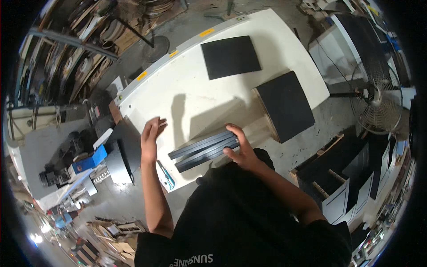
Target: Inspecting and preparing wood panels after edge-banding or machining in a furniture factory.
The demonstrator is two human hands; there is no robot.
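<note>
At the table's near edge, two long black boards [202, 151] stand edge-up side by side, with a narrow gap between them. My right hand [242, 149] grips their right end, with thumb on the near side and fingers on the far side. My left hand [152, 135] is raised over the table's left part, apart from the boards. Its fingers are loosely bent and apart, and I see nothing held in them. A teal utility knife [167, 176] lies at the near left edge, close to my left forearm.
On the white table [213, 98] lie a flat black panel [231, 58] and a stack of black-topped boards [287, 107]. A standing fan [376, 98] is at the right, above more black cabinet parts [344, 169]. Machinery [75, 155] stands left; loaded racks [75, 44] fill the far left.
</note>
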